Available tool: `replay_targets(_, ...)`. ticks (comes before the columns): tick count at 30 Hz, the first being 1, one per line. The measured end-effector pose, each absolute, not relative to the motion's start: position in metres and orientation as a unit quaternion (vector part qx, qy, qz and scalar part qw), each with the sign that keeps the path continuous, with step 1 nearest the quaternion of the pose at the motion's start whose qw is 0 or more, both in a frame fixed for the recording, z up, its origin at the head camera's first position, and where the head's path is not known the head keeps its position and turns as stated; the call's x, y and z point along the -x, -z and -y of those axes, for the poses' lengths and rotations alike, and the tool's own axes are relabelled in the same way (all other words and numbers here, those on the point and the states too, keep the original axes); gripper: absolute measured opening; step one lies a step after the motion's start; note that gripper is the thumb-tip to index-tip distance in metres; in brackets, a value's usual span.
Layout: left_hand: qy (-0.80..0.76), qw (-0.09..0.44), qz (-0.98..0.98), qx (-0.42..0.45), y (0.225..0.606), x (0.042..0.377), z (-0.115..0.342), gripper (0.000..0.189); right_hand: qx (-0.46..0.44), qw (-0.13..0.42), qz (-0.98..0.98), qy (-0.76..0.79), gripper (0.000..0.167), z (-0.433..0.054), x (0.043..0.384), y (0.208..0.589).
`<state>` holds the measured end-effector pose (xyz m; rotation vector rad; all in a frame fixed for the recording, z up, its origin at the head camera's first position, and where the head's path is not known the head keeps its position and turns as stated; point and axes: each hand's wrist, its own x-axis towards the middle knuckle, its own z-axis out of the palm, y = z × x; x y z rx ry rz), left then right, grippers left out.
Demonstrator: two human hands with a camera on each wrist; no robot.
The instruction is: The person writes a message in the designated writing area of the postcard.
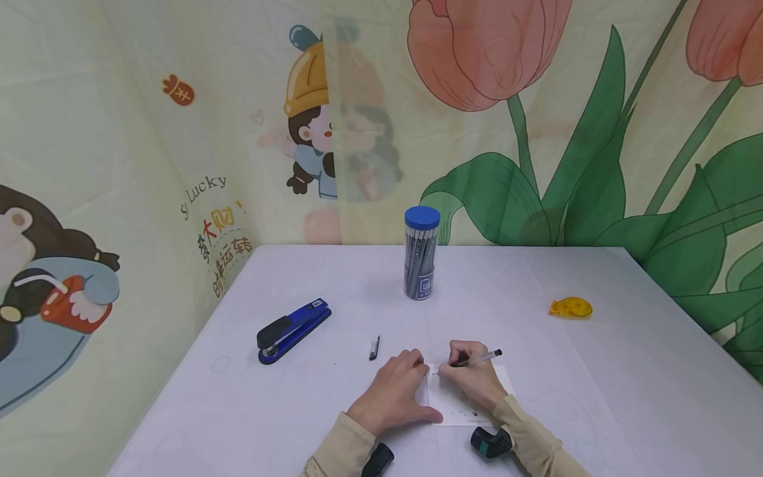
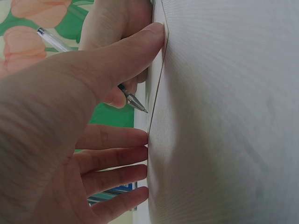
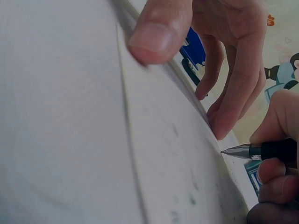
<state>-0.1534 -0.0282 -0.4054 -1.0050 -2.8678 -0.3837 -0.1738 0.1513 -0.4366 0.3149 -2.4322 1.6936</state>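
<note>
A white sheet of paper (image 1: 453, 405) with small dark marks lies on the table near the front. My right hand (image 1: 473, 381) grips a pen (image 1: 485, 356) with a clear barrel and dark grip. In the right wrist view the pen's metal tip (image 3: 236, 151) is down at the paper. My left hand (image 1: 396, 391) presses along the sheet's left edge, fingers spread and thumb on the near corner. The left wrist view shows its fingertips (image 2: 140, 173) resting on the surface beside the pen tip. A small black pen cap (image 1: 374, 348) lies beyond the left hand.
A blue and black stapler (image 1: 293, 331) lies at the left. A clear tub of pencils with a blue lid (image 1: 422, 255) stands at the back. Toward the right is a yellow correction-tape-like object (image 1: 570, 307). Printed cloth (image 1: 369, 132) hangs behind the white table (image 1: 626, 397).
</note>
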Motion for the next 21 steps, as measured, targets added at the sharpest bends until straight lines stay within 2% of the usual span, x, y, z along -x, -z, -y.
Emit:
replay_targets(8,0.122,0.042,0.935,0.330,0.4061,0.1543,0.0283,0.065,-0.110,0.067,0.810,-0.572,0.024,-0.1517,0.1734,0.4358)
replay_targets(21,0.127,0.045,0.934,0.330,0.4063,0.1543,0.0281,0.065,-0.104,0.083,0.809,-0.572,0.025,-0.1518,0.1756,0.4384)
